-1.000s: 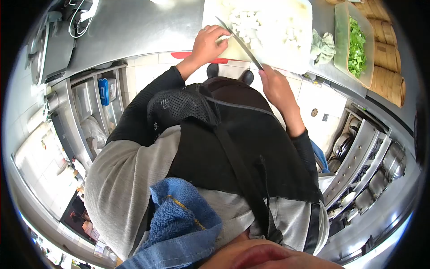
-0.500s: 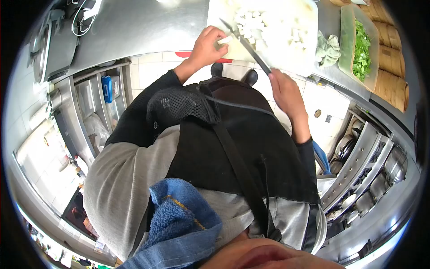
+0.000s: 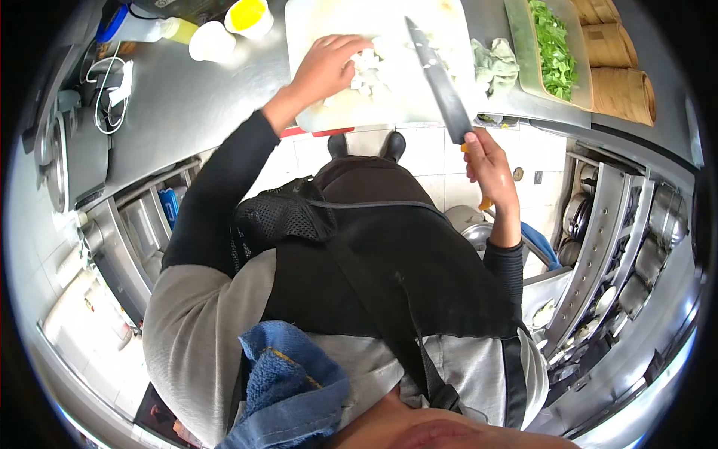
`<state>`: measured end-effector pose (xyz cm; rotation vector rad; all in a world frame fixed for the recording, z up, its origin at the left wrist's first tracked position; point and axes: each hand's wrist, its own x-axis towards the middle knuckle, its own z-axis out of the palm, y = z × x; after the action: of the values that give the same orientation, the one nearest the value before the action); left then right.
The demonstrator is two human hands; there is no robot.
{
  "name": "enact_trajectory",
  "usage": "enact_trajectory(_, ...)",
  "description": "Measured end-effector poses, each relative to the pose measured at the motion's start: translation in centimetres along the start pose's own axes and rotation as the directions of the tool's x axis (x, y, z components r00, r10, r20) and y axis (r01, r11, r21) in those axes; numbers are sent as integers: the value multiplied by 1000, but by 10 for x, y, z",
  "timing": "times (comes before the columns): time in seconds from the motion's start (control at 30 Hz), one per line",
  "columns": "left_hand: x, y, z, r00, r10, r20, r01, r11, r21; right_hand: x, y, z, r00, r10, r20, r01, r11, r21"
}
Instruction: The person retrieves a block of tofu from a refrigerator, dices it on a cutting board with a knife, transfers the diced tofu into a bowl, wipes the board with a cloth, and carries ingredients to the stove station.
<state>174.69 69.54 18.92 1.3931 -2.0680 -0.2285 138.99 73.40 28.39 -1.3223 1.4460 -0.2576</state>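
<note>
My left hand point(image 3: 326, 69) reaches over the left half of a white cutting board point(image 3: 426, 101). Its fingers are stretched and slightly curved, the thumb apart, at the edge of a small pile of diced white pieces point(image 3: 368, 75). Whether the fingertips touch the pieces is hard to make out. In my right hand point(image 3: 491, 170) is a large kitchen knife point(image 3: 443, 86) with an orange-yellow handle. Its blade slants up and left across the right part of the board, apart from the pile, with small white bits on it.
Right of the board lie a crumpled pale green cloth point(image 3: 495, 66) and a plastic container point(image 3: 522, 34) of chopped greens point(image 3: 555, 52). Bamboo steamers point(image 3: 617, 67) stand beyond. A white cup point(image 3: 212, 42), a bowl with yellow contents point(image 3: 248, 16) and a white cable point(image 3: 112, 93) are at left.
The knife has moved right, away from my left hand. My left hand no longer pinches a white piece; its fingers have spread over the pile. The view has shifted, showing more of the left counter.
</note>
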Motion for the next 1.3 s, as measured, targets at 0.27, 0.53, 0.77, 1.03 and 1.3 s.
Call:
enact_trajectory(0.27, 63, -18, 22, 945, 79, 318, -94, 995, 33, 35, 20, -6, 800, -596, -71, 421, 641, -642)
enact_trajectory(0.53, 47, -10, 38, 988, -4, 152, 2, 1000, 8, 49, 0, -8, 882, -470, 23, 316, 556, -769)
enact_trajectory(0.77, 38, -9, 48, 999, 11, 32, -13, 999, 50, 103, 26, 12, 940, -315, 131, 312, 640, -702)
enact_trajectory(1.03, 35, -10, 53, 1000, -1, 10, 1, 1000, 23, 65, 3, -6, 922, -361, 141, 321, 507, -800)
enact_trajectory(1.3, 38, -5, 44, 999, 13, 39, -17, 994, 108, 103, 14, -19, 956, -231, 181, 291, 822, -489)
